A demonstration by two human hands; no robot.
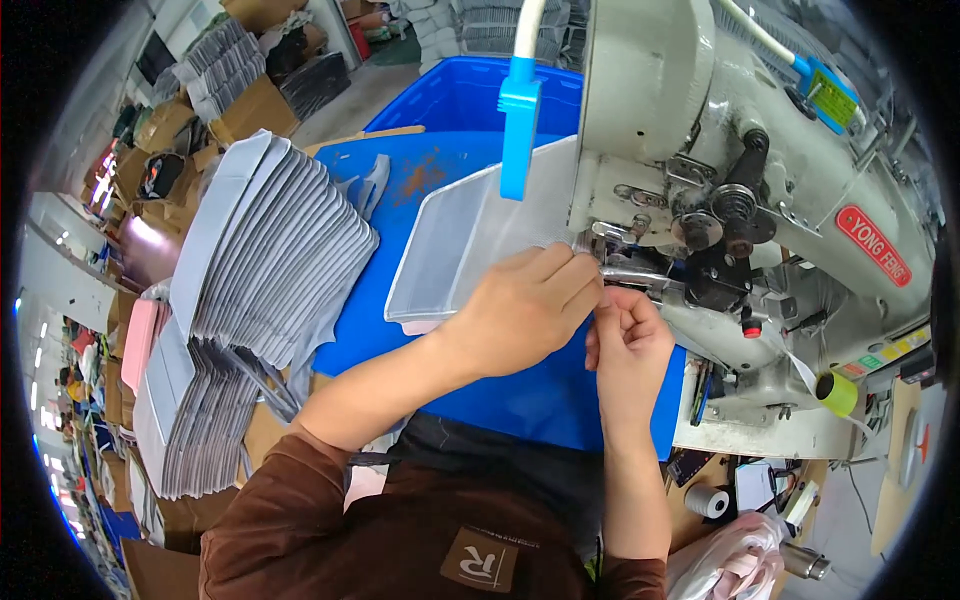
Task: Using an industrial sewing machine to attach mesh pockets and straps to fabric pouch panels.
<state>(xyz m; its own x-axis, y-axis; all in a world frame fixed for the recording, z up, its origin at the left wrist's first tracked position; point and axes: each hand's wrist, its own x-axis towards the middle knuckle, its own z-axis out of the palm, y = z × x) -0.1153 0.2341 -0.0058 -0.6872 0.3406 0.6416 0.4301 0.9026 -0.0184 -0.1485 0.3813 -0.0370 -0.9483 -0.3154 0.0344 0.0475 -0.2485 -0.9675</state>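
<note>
A translucent grey-white panel [480,225] with a bound edge lies on the blue work surface, its right end reaching under the sewing machine [690,130]. My left hand [530,312] lies over the panel's near part, fingers curled and pinched close to the metal parts around the needle area. Just right of it, my right hand [634,345] has thumb and fingers pressed together in a pinch near the same metal parts. The fingertips of both hands almost meet. Whatever they grip is hidden or too small to make out. A bit of pink shows below the panel's near left corner.
Stacked grey panels [275,250] stand on the left, with a second stack [205,420] below them. Behind the blue surface [520,410] is a blue crate [455,85]. A bright blue hanging piece [518,130] dangles beside the machine head. A thread spool [707,501] lies lower right.
</note>
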